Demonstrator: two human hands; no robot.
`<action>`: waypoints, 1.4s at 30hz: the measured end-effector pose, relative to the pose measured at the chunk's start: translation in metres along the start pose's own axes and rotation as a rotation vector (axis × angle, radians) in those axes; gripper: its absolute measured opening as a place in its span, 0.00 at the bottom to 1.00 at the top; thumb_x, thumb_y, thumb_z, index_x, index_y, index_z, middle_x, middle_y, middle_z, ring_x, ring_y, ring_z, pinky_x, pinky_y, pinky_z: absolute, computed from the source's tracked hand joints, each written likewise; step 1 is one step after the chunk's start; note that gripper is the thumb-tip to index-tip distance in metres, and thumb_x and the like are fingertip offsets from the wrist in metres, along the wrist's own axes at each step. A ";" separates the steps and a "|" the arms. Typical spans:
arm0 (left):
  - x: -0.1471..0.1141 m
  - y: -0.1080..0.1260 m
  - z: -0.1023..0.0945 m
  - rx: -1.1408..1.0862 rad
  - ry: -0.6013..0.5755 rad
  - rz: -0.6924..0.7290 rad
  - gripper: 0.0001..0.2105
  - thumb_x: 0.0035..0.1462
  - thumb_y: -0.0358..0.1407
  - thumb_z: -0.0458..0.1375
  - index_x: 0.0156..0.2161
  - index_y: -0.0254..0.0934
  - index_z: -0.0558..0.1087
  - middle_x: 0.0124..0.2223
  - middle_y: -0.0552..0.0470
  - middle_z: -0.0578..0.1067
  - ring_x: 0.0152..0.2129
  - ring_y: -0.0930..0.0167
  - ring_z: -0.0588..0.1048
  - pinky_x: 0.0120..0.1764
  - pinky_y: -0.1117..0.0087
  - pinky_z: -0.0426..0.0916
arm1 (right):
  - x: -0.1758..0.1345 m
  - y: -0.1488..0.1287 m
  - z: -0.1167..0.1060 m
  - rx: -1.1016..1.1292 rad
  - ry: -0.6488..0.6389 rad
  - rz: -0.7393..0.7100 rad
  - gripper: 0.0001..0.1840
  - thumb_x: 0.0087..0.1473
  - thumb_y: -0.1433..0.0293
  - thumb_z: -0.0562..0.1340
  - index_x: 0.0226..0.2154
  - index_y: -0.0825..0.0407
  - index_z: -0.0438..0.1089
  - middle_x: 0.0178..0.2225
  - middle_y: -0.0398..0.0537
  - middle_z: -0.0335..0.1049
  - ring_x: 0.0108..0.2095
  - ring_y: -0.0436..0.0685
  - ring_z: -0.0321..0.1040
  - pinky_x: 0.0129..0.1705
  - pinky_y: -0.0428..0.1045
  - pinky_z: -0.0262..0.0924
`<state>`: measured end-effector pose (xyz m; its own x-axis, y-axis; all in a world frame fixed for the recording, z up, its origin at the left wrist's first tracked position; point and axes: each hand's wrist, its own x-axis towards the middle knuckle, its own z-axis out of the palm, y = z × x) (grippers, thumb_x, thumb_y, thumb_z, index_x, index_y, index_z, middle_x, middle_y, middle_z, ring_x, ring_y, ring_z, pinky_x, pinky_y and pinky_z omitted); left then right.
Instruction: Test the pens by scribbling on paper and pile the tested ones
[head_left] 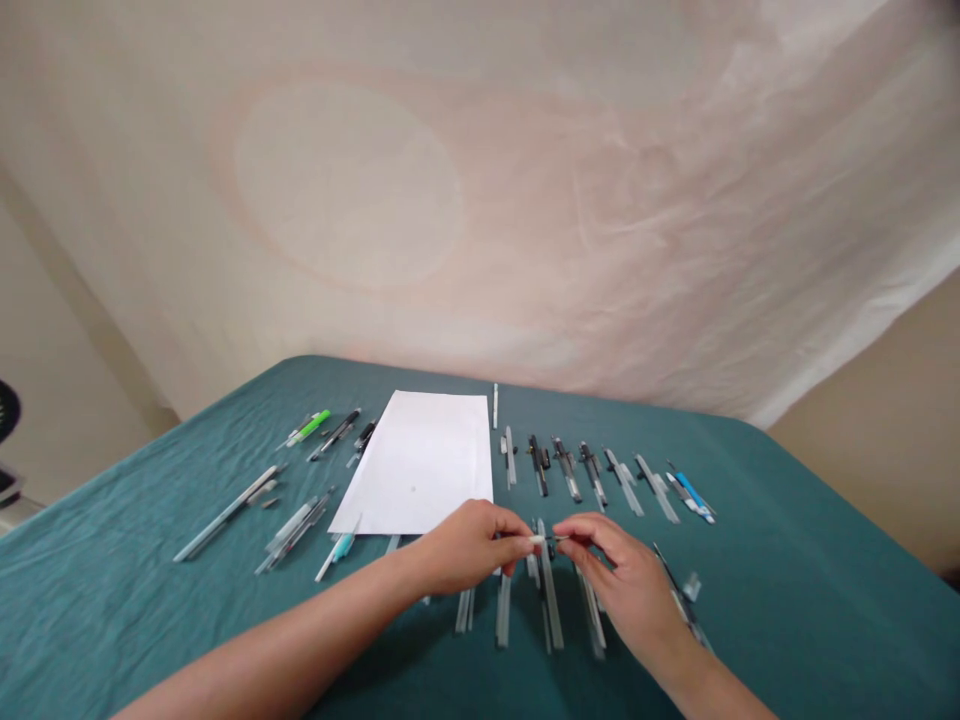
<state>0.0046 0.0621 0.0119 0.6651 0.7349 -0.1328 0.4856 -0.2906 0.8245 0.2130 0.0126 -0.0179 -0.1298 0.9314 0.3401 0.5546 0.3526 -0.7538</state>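
My left hand [480,545] is closed in a pinch on a small white pen part [537,540]. Facing it across a narrow gap, my right hand [626,578] pinches a tiny thin piece, too small to name. Both hands hover over a row of disassembled pens. Clear pen barrels [551,600] and refills lie just below the fingertips. Another clear barrel [503,610] rests under my left hand, and more pen parts [591,615] lie partly hidden beside my right hand.
A white paper sheet [427,450] lies on the green tablecloth [225,620]. Behind my right hand runs a row of pens in parts [585,470], ending with a blue pen [694,495]. Further pens, one bright green [311,427] and one with a turquoise grip [343,545], lie left.
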 end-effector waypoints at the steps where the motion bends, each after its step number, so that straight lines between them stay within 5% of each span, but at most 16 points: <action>1: 0.000 0.001 0.000 0.000 -0.006 -0.001 0.18 0.57 0.47 0.50 0.36 0.37 0.77 0.24 0.54 0.73 0.22 0.74 0.66 0.26 0.77 0.56 | 0.000 0.000 0.000 -0.009 -0.004 -0.018 0.09 0.57 0.64 0.57 0.35 0.50 0.71 0.36 0.47 0.72 0.38 0.55 0.69 0.41 0.47 0.62; 18: -0.002 0.003 0.004 -0.046 -0.097 -0.028 0.21 0.58 0.49 0.47 0.35 0.35 0.77 0.23 0.54 0.73 0.19 0.75 0.64 0.28 0.76 0.58 | -0.004 -0.004 0.005 -0.040 -0.056 -0.124 0.07 0.59 0.69 0.55 0.35 0.50 0.69 0.34 0.47 0.69 0.36 0.54 0.68 0.39 0.47 0.62; 26: -0.002 0.005 0.005 -0.016 -0.084 -0.017 0.21 0.57 0.48 0.48 0.27 0.35 0.75 0.23 0.54 0.73 0.21 0.75 0.66 0.29 0.77 0.59 | -0.005 -0.003 0.005 -0.142 -0.098 -0.204 0.13 0.61 0.64 0.51 0.34 0.50 0.68 0.31 0.47 0.68 0.33 0.54 0.67 0.36 0.47 0.62; 42: 0.000 -0.002 0.008 0.021 -0.062 0.000 0.19 0.58 0.44 0.47 0.31 0.35 0.76 0.23 0.54 0.73 0.21 0.74 0.67 0.29 0.77 0.59 | -0.007 0.001 0.005 -0.237 -0.101 -0.226 0.07 0.59 0.65 0.56 0.40 0.49 0.65 0.34 0.48 0.69 0.34 0.55 0.66 0.37 0.49 0.60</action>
<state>0.0075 0.0579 0.0059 0.6991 0.6952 -0.1671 0.4970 -0.3043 0.8127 0.2106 0.0064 -0.0241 -0.3454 0.8407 0.4171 0.6768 0.5311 -0.5098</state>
